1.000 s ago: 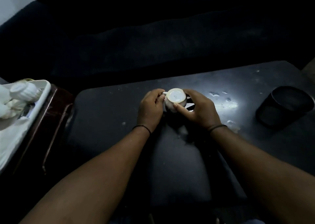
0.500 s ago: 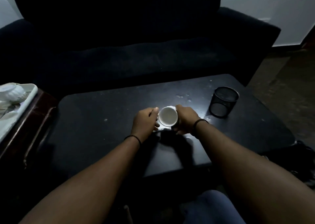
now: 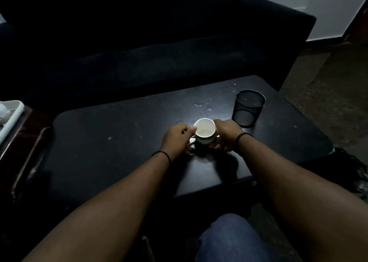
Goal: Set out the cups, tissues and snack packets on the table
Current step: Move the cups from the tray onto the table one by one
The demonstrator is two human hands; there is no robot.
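A small white cup (image 3: 205, 130) stands upright, mouth up and empty, near the middle of the dark table (image 3: 119, 134). My left hand (image 3: 176, 140) grips the cup's left side, thumb at the rim. My right hand (image 3: 225, 135) wraps the cup's right side and lower body. Whether the cup's base touches the tabletop is unclear in the dim light. No tissues or snack packets show on the table.
A black mesh holder (image 3: 249, 107) stands just right of my right hand. A white tray (image 3: 10, 116) with pale items sits on a brown side table (image 3: 25, 142) at the far left. A dark sofa (image 3: 139, 52) runs behind the table. My knee (image 3: 229, 239) is below.
The cup was bottom up in both hands a second ago; it has since been turned mouth up. The view has pulled back and up, showing the sofa and floor.
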